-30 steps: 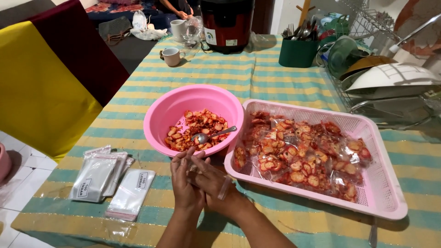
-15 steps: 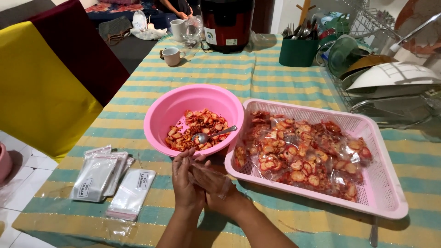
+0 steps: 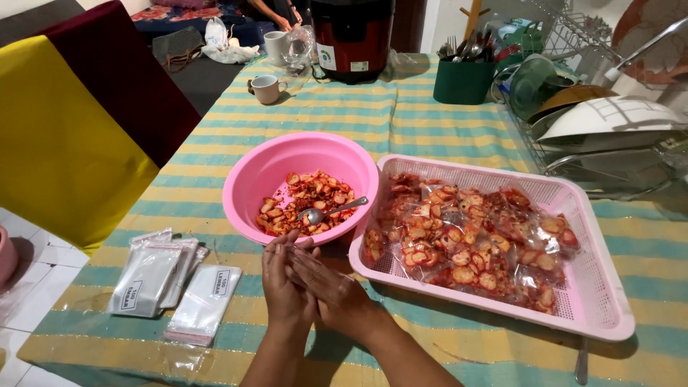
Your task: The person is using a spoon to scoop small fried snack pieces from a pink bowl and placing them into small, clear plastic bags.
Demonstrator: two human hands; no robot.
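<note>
Head view: hands (image 3: 309, 287) pressed together, empty, near desk's front edge; filled packets (image 3: 466, 240) in basket (image 3: 602, 315), snack pieces (image 3: 304, 204) left in bowl (image 3: 247, 179), empty pouches (image 3: 168, 283) unfilled.

The bowl (image 3: 301, 161) is smooth pink plastic with a soft shine. The spoon (image 3: 331, 211) in it is shiny metal. The tray (image 3: 602, 287) is pink plastic with a fine mesh. The bags (image 3: 154, 276) are clear glossy plastic film. A striped matt cloth (image 3: 401, 122) covers the surface.
</note>
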